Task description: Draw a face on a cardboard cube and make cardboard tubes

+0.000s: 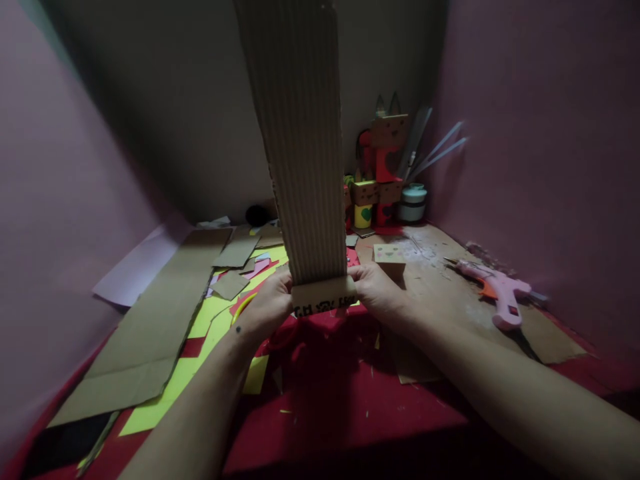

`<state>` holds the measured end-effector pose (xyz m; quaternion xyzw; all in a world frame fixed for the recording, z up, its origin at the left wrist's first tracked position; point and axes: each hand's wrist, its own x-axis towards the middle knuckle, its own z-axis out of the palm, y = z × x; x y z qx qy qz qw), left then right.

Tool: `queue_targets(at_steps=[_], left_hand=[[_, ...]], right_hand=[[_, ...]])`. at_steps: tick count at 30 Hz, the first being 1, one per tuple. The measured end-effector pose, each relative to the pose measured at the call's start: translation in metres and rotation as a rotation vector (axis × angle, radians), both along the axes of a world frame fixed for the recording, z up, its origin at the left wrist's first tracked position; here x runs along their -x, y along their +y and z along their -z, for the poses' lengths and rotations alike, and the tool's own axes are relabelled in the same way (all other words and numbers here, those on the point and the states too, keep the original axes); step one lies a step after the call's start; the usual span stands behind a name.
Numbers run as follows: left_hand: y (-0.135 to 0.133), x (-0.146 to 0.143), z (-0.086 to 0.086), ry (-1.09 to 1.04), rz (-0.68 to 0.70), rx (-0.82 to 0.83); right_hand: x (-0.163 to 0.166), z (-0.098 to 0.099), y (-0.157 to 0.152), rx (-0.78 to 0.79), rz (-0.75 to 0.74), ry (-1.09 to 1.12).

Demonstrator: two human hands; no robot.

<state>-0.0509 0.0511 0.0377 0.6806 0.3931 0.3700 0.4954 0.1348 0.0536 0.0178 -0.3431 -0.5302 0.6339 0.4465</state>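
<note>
A long strip of corrugated cardboard (305,147) rises upright in the middle of the head view, its lower end curled into a roll with dark printing on it. My left hand (273,297) grips the left end of that roll. On its right end, my right hand (375,290) is closed in the same way. Fingers of both hands are partly hidden behind the cardboard. Just under my left hand shows part of a yellow curved handle (245,307). Past my right hand sits a small cardboard box with a drawn face (389,260).
A pink glue gun (500,287) lies at the right. Large cardboard sheets (150,320) and yellow paper (160,407) cover the left side. Cardboard figures (387,160) and a light blue round container (413,203) stand at the back. Walls close in both sides.
</note>
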Motion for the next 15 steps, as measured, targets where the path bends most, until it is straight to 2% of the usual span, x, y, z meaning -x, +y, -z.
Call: queue_targets(at_steps=[8,15], left_hand=[[0.001,0.011,-0.004,0.051,0.145,0.083],[-0.002,0.016,-0.010,-0.002,0.122,0.112]], right_hand=[[-0.001,0.008,0.003,0.043,-0.072,0.001],[-0.002,0.010,0.005,0.146,-0.106,0.052]])
